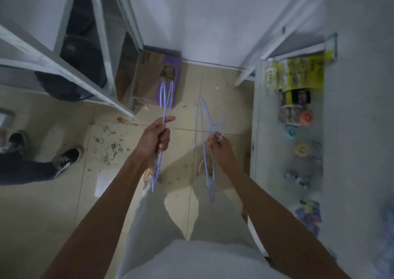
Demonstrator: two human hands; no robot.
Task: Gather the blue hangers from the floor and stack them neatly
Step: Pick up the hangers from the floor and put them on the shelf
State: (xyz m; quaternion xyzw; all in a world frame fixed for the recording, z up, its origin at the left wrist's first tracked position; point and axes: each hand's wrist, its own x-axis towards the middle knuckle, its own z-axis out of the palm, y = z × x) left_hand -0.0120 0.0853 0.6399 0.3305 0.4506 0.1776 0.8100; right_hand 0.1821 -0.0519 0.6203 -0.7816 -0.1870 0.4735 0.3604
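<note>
I stand over a tiled floor with thin blue wire hangers in both hands. My left hand (156, 139) grips a small bunch of blue hangers (166, 99) around their middle; they run from near a cardboard box down past my wrist. My right hand (217, 146) pinches a second set of blue hangers (200, 116) near their hooks, and their long sides hang down over my right leg. The two sets are held apart, roughly side by side, above the floor.
A cardboard box with a purple panel (157, 76) leans against the far wall. White metal shelf frames (64, 69) stand at left. A white counter (298, 118) with packets and small round items runs along the right. Another person's shoes (68, 159) stand at left. Debris litters the floor (110, 146).
</note>
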